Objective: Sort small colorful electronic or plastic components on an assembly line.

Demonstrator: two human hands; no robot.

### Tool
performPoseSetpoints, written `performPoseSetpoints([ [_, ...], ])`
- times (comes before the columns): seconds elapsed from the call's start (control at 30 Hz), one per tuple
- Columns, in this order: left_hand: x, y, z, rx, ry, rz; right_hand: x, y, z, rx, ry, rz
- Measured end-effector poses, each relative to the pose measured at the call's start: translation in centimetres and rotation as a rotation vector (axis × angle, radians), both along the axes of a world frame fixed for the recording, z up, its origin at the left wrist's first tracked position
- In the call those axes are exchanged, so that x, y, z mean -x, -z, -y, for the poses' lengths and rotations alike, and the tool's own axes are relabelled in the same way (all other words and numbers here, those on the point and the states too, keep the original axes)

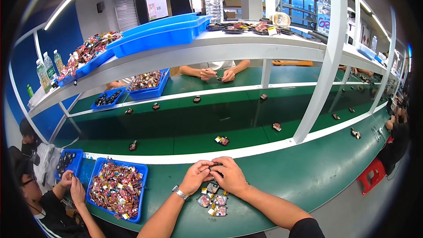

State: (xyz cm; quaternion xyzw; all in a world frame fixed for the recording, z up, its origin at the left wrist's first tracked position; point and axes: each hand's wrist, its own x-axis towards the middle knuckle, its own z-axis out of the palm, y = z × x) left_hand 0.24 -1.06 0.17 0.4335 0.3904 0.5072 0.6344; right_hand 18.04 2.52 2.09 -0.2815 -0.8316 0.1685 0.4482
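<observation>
At the near edge of the green bench, my left hand [197, 177] and my right hand [231, 177] meet, fingers closed around a small black part [215, 166]. Fingers cover most of it, so its details are hidden. Between my forearms, just below the hands, lies a small group of electronic assemblies [218, 200], with grey and black bodies and white and yellow tabs. A metal-banded watch [180, 192] is on my left wrist. Left of my left arm stands a blue tray [144, 180] heaped with small red circuit boards bearing white and yellow pieces.
Beyond a white rail, small assemblies [222, 140] lie spaced along a dark green conveyor [194, 125]. A white post [324, 61] and a shelf with blue trays [158, 35] rise ahead. A co-worker's hands [72, 180] are at left; another person's hands [218, 74] work opposite.
</observation>
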Motion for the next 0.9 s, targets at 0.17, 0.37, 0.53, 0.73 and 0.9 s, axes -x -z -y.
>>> performPoseSetpoints([
  [0.17, -0.3, -0.3, -0.1, 0.002, -0.017, -0.001, -0.1, 0.0, 0.1, -0.022, 0.005, -0.025],
  [0.37, -0.1, 0.1, -0.1, -0.014, -0.022, 0.017, -0.2, 0.0, 0.1, 0.005, 0.0, -0.029],
  [0.53, -0.2, 0.3, -0.2, -0.025, -0.026, 0.017, 0.0, 0.5, 0.1, 0.057, 0.033, -0.039],
  [0.73, -0.2, 0.1, -0.1, -0.023, -0.031, 0.0, -0.4, 0.3, -0.3, 0.112, -0.025, -0.037],
  [0.9, -0.6, -0.7, 0.1, -0.015, -0.048, -0.036, -1.3, -0.1, -1.2, 0.158, -0.114, -0.006],
])
